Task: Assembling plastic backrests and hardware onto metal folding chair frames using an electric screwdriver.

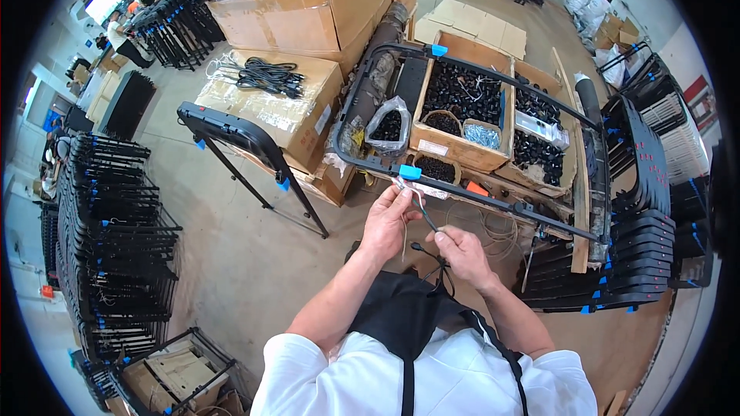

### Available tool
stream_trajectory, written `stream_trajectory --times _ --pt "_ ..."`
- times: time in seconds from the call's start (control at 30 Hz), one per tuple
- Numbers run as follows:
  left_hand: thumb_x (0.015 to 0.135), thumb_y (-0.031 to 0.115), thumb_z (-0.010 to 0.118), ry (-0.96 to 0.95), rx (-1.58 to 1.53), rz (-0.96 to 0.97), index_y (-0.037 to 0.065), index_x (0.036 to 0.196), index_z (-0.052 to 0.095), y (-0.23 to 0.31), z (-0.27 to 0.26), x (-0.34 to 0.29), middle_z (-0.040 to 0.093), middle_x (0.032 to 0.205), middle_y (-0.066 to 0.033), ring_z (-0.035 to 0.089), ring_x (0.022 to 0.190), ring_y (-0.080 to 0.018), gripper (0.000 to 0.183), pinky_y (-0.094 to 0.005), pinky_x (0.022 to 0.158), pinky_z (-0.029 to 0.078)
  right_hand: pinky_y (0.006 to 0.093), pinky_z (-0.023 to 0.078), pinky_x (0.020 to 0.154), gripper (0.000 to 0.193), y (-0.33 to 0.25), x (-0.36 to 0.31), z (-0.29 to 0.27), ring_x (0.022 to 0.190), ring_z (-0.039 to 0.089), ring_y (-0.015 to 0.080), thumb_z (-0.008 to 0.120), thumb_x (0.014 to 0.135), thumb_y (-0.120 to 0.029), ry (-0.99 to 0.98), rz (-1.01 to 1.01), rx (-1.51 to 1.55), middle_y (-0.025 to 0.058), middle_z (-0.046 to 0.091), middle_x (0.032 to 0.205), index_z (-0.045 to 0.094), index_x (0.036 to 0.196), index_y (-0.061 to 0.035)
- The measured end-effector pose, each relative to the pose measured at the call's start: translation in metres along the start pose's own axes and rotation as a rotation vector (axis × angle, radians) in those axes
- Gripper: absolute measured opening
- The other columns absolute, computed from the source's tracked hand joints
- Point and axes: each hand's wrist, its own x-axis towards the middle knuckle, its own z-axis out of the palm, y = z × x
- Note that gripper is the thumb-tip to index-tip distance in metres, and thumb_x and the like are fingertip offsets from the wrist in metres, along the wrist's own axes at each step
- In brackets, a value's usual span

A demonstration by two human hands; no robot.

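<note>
Pinching pale wires (pixel 417 194) in the left hand (pixel 385 219) and gripping a dark cable (pixel 429 221) in the right hand (pixel 461 253). Held near a black tubular frame (pixel 493 201), close to its blue piece (pixel 410 172).

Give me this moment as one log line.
left hand: pinching pale wires | right hand: gripping dark cable | black frame: beyond both hands, blue piece on near rail

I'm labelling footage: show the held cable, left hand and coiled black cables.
Held cable (pixel 428 218), head view: dark sheath between hands.
Left hand (pixel 386 220), head view: its back.
Coiled black cables (pixel 270 78), head view: bundle's middle.
</note>
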Motion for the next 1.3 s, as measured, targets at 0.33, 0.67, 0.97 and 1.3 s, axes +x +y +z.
stream_trajectory --times 0.33,0.67,0.97,1.3 --pt "0.105 0.023 0.071 0.094 0.097 -0.026 0.012 0.099 0.069 0.008 -0.092 0.016 0.074 0.098 -0.0012 0.066 0.079 -0.0084 0.012 -0.0257 0.068 0.053 0.0309 0.056 0.063 0.035 -0.017 0.076 0.077 0.075 0.069 0.0139 0.062 0.107 -0.030 0.040 0.128 0.299 0.0063 0.070 0.085 0.069 0.120 0.0018" --pt "0.108 0.014 0.062 0.241 -0.039 -0.119 0.002 0.115 0.069 0.039 -0.134 0.020 0.068 0.096 -0.0062 0.064 0.084 -0.0108 0.015 -0.0306 0.073 0.056 0.0234 0.048 0.053 0.026 -0.006 0.144 0.159 0.060 0.055 0.0063 0.056 0.113 -0.024 0.057 0.103 0.552 -0.0015 0.061 0.077 0.068 0.105 -0.0014" --pt "0.108 0.012 0.057 0.085 0.592 -0.053 -0.001 0.118 0.074 0.043 -0.191 0.052 0.075 0.116 -0.0092 0.067 0.114 -0.0199 0.024 -0.0357 0.101 0.052 0.0239 0.050 0.053 0.025 0.011 0.164 0.187 0.060 0.058 0.0066 0.058 0.111 -0.022 0.110 0.266 0.235 0.0006 0.063 0.078 0.068 0.104 -0.0002" --pt "0.114 0.020 0.050 0.057 0.442 -0.345 0.002 0.120 0.066 0.026 -0.191 0.106 0.074 0.096 -0.0065 0.066 0.087 -0.0110 0.024 -0.0283 0.082 0.053 0.0385 0.057 0.070 0.037 0.062 0.150 0.187 0.077 0.075 0.0252 0.060 0.105 -0.034 0.084 0.328 0.015 0.0117 0.075 0.079 0.075 0.099 -0.0005"
